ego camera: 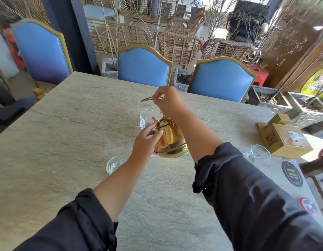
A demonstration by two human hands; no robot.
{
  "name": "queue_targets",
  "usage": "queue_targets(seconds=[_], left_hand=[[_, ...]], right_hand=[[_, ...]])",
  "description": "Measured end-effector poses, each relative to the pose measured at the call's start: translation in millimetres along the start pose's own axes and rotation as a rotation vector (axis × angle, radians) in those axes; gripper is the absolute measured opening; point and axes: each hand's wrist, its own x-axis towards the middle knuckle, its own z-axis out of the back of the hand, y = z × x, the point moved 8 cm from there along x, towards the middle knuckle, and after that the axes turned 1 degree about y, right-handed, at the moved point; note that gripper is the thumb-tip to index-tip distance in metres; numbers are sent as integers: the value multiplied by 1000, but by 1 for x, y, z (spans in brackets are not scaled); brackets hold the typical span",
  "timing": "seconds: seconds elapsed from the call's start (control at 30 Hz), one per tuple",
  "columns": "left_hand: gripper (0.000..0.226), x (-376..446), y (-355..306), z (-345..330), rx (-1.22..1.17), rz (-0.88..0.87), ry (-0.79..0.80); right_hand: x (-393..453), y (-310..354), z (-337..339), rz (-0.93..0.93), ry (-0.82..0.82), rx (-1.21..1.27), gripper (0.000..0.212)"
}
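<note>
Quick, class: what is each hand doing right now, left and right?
Left hand: holding the gold teapot near its lid.
Right hand: pinching a thin gold utensil.

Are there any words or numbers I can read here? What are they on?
"316", probably, on the round dark sticker; its rim lettering is too blurred.
Wooden box: a QR code, no words.
Red round sticker: too blurred to read.

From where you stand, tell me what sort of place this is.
Probably a café or teahouse dining area: a wooden tissue box bearing a QR code, a numbered round sticker, and blue upholstered chairs round the stone-look table.
</note>
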Motion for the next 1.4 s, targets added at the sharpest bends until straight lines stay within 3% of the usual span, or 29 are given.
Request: queue_targets(seconds=[0.13,0.77,1.13,1.4], left_hand=[[31,-2,-2,-1,1,3,9],[40,1,1,10,26,-6,43],[48,-12,3,7,413,-202,87],[45,-50,4,-1,422,-253,47]], right_hand=[[-1,2,0,4,6,-11,14],[-2,5,-4,4,-17,-19,14],[-51,-40,-3,-99,-204,255,13],[-103,-52,10,-87,-284,467,7]])
